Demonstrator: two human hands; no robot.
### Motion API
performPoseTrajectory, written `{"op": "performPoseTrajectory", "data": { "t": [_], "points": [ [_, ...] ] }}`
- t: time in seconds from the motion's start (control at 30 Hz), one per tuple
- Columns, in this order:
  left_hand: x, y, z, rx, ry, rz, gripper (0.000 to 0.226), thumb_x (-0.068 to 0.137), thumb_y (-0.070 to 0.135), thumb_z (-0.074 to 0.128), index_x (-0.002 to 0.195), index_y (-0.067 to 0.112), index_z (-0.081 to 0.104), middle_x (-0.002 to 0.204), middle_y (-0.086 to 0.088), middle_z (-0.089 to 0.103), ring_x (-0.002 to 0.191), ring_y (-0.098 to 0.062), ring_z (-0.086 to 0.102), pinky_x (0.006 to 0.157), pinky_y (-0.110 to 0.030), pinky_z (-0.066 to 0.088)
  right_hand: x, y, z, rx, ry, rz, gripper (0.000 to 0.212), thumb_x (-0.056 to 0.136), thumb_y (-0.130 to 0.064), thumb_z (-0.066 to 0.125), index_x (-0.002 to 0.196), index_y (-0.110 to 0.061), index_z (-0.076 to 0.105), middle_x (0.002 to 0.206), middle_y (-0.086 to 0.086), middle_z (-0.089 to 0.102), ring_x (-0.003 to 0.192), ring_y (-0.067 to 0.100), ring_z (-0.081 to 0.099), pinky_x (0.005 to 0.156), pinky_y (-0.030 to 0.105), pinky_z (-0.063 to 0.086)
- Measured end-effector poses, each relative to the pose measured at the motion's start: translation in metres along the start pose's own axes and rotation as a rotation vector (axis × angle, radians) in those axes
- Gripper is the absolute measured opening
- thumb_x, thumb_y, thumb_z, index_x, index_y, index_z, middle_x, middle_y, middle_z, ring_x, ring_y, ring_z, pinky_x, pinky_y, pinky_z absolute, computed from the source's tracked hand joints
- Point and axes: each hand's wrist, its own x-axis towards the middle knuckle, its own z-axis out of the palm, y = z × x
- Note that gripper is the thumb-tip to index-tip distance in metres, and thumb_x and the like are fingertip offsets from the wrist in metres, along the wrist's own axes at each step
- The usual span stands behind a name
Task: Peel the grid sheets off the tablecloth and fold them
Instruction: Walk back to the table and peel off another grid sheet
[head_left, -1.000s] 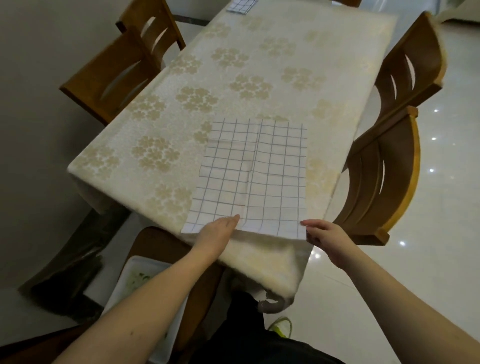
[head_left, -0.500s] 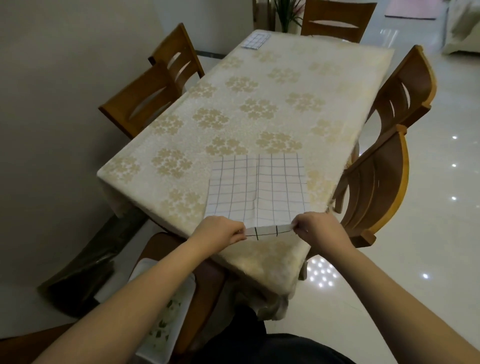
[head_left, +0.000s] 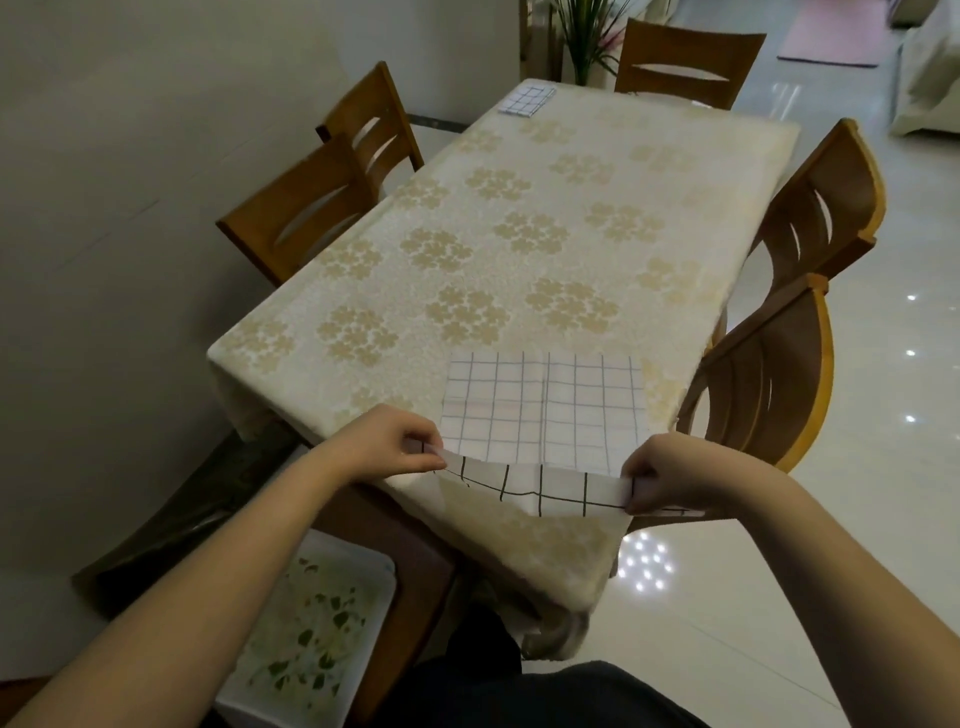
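At near table edge: grid sheet (head_left: 540, 410), near edge lifted off tablecloth (head_left: 519, 234).
Left hand (head_left: 387, 449) pinching left corner; right hand (head_left: 670, 480) pinching right corner; fingers curled, far portion flat.

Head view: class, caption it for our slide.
Both hands, left hand and right hand, pinch the near grid sheet off the tablecloth.

Tablecloth (head_left: 519, 260) bears near grid sheet (head_left: 540, 405), apparently folded far sheet (head_left: 527, 100).
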Motion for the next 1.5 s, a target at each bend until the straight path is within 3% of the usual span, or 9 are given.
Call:
{"op": "performPoseTrajectory", "data": {
  "t": [0.13,0.3,0.47,0.63,0.77,1.0,1.23,1.37,1.5],
  "points": [
    [0.025,-0.014,-0.013,-0.253,0.134,-0.094,0.003,0.082,0.028,0.077,0.083,0.026,0.076,0.079,0.004,0.072,0.075,-0.002,0.063,0.074,-0.019,0.05,0.018,0.004,-0.016,0.075,0.029,0.004,0.003,0.083,-0.03,0.071,0.082,-0.027,0.07,0.078,-0.008,0.067,0.076,0.01,0.061,0.07,0.025,0.05],
    [0.077,-0.031,-0.022,-0.288,0.258,-0.176,0.004,0.089,0.024,0.07,0.086,0.025,0.071,0.084,0.014,0.07,0.078,0.013,0.059,0.068,-0.01,0.04,0.06,0.014,-0.037,0.103,0.236,0.122,0.015,0.088,-0.019,0.059,0.084,-0.033,0.063,0.083,-0.006,0.067,0.075,0.016,0.064,0.07,0.034,0.055],
    [0.131,-0.055,-0.027,-0.251,0.248,-0.213,0.012,0.091,0.026,0.067,0.103,0.023,0.068,0.103,0.011,0.067,0.101,-0.01,0.061,0.081,-0.025,0.042,0.098,0.021,-0.053,0.157,0.372,0.264,0.03,0.095,-0.015,0.044,0.113,-0.02,0.067,0.104,0.007,0.068,0.079,0.023,0.062,0.07,0.033,0.055],
    [0.179,-0.074,-0.019,-0.254,0.192,-0.291,0.026,0.091,0.023,0.066,0.116,0.027,0.064,0.128,0.0,0.06,0.122,-0.016,0.052,0.086,-0.024,0.038,0.131,0.03,-0.056,0.154,0.39,0.369,0.031,0.097,-0.017,0.041,0.117,-0.019,0.065,0.108,0.01,0.068,0.085,0.028,0.064,0.076,0.039,0.057],
    [0.208,-0.086,-0.01,-0.26,0.178,-0.327,0.024,0.09,0.023,0.066,0.112,0.029,0.063,0.122,-0.003,0.063,0.118,-0.016,0.055,0.082,-0.023,0.039,0.155,0.043,-0.054,0.054,0.407,0.46,0.033,0.097,-0.019,0.04,0.121,-0.025,0.063,0.114,0.005,0.069,0.098,0.028,0.062,0.085,0.039,0.049],
    [0.234,-0.102,0.0,-0.271,0.213,-0.348,0.032,0.091,0.024,0.066,0.122,0.018,0.062,0.125,-0.006,0.063,0.118,-0.022,0.056,0.085,-0.023,0.04,0.186,0.057,-0.052,-0.032,0.441,0.566,0.029,0.096,-0.031,0.054,0.124,-0.025,0.058,0.11,0.003,0.069,0.101,0.025,0.063,0.081,0.037,0.033],
    [0.245,-0.111,0.005,-0.43,0.274,-0.33,0.036,0.093,0.024,0.063,0.128,0.022,0.055,0.119,-0.001,0.063,0.096,-0.012,0.06,0.077,-0.02,0.043,0.197,0.072,-0.029,0.111,0.711,0.577,0.046,0.094,-0.025,0.061,0.138,-0.02,0.048,0.131,0.006,0.061,0.117,0.029,0.057,0.101,0.046,0.036],
    [0.23,-0.115,0.011,-0.361,0.223,-0.227,0.044,0.096,0.021,0.058,0.139,0.023,0.046,0.133,0.003,0.053,0.111,-0.012,0.055,0.09,-0.023,0.043,0.191,0.072,-0.004,0.256,0.695,0.603,0.05,0.095,-0.027,0.059,0.142,-0.02,0.042,0.142,0.007,0.051,0.126,0.029,0.05,0.105,0.047,0.036],
    [0.198,-0.12,0.031,-0.121,0.167,-0.061,0.048,0.097,0.021,0.056,0.143,0.022,0.043,0.148,0.001,0.041,0.136,-0.015,0.039,0.111,-0.026,0.029,0.176,0.068,0.025,0.295,0.698,0.586,0.05,0.096,-0.032,0.057,0.142,-0.017,0.043,0.142,0.007,0.051,0.128,0.027,0.048,0.105,0.044,0.036]
  ]
}}
